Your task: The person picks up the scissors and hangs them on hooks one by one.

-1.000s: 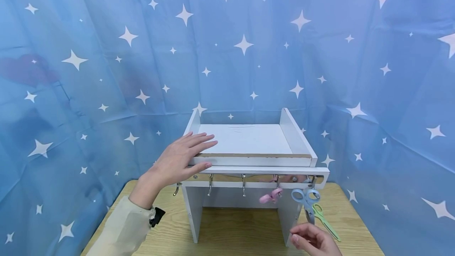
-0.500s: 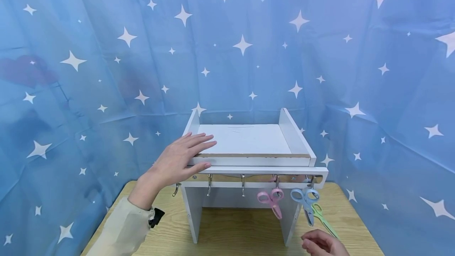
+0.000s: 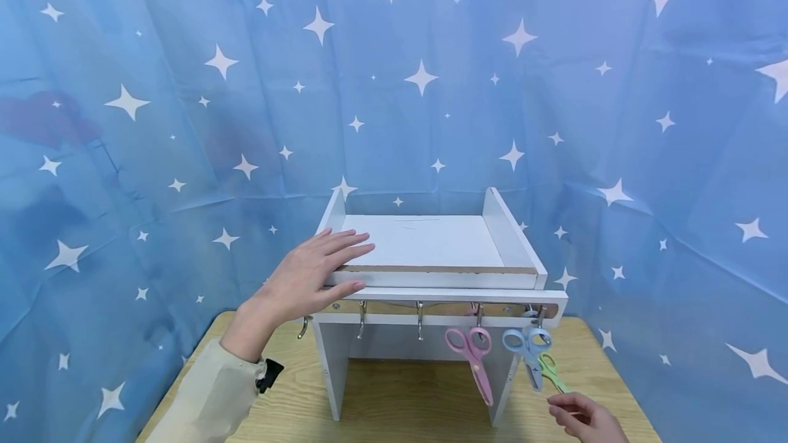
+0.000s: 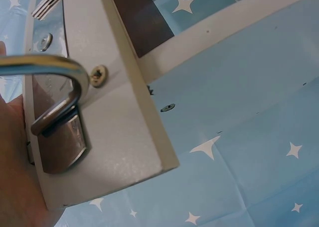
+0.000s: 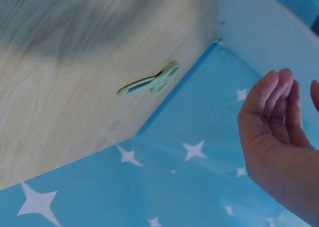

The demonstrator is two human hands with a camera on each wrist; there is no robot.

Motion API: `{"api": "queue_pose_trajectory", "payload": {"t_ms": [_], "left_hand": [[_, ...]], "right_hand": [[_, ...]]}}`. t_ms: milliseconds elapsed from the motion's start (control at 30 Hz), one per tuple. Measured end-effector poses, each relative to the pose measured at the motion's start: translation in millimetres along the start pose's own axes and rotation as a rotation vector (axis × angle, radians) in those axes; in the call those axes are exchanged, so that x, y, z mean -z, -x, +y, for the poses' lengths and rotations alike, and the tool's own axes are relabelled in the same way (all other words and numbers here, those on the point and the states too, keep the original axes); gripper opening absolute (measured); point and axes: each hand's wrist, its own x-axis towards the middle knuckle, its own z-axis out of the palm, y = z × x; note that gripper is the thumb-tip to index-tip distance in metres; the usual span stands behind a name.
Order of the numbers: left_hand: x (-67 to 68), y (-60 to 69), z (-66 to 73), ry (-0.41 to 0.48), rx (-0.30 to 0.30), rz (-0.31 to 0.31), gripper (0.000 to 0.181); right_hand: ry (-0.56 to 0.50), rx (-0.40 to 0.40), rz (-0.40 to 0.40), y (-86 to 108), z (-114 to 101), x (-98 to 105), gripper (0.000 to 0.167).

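Note:
My left hand (image 3: 306, 277) rests on the front left corner of a white shelf unit (image 3: 431, 280), fingers straight over its top and thumb along the front. Along the front board runs a metal hook strip (image 3: 394, 308). Pink scissors (image 3: 474, 354) hang from one hook, blades down. Blue scissors (image 3: 528, 347) dangle from the hook at the right end. Green scissors (image 5: 149, 81) lie on the wooden table beside the shelf. My right hand (image 3: 586, 417), with loosely curled fingers and nothing in them, is nearest to the green scissors; in the right wrist view it is apart from them.
The wooden table (image 3: 400, 398) carries the shelf, whose side panels (image 3: 517, 234) rise above its top. Bare hooks (image 3: 421, 323) stick out on the strip's left part. A blue star-patterned curtain (image 3: 394, 122) surrounds the table behind and at both sides.
My right hand has moved right, away from below the hanging scissors and over toward the green ones. The pink scissors have swung until their blades point down. My left hand stays put.

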Motion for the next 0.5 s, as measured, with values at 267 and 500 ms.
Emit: {"api": "queue_pose_trajectory", "payload": {"t_ms": [267,500], "left_hand": [[0.1,0.1,-0.7,0.005,-0.005,0.010,0.058],[-1.1,-0.1,-0.8,0.006,-0.009,0.008,0.058]], "right_hand": [[0.157,0.021,0.032,-23.9,7.8,20.0,0.070],[0.261,0.025,0.102,-43.2,21.9,26.8,0.073]]}}
